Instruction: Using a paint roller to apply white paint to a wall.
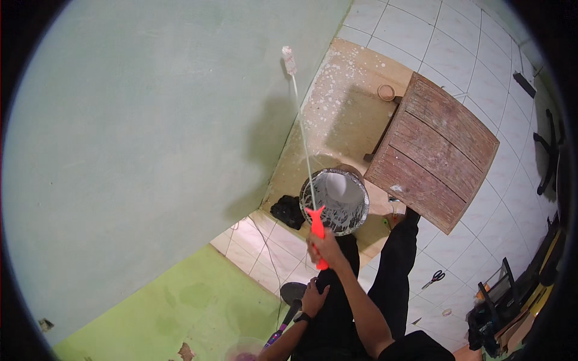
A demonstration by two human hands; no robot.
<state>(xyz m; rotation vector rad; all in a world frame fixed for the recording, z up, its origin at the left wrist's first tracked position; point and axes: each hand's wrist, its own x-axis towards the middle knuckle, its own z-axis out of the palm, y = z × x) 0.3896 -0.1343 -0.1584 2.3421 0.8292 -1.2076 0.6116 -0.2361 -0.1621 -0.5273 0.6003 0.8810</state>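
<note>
My right hand (326, 248) is closed around the orange handle of a small paint roller (303, 129). Its long thin rod reaches up and away over the bucket, and the whitish roller head shows in front of the pale wall. Below the rod stands a paint-spattered bucket (355, 227) with white paint inside; the handle's upper end overlaps its near rim. My left hand (313, 298), with a black watch at the wrist, lies on my left leg with its fingers spread, holding nothing. Beside that hand is a black disc (292, 292) near a purple-and-black shaft (282, 331).
Pale green wall (150, 120) fills the left. A low wooden table (436, 153) stands right of the bucket, on tiles and a paint-spotted brown sheet (337, 72). Nearby are a black plastic bag (288, 212), scissors (435, 278), a cable (269, 256) and a tape roll (386, 92).
</note>
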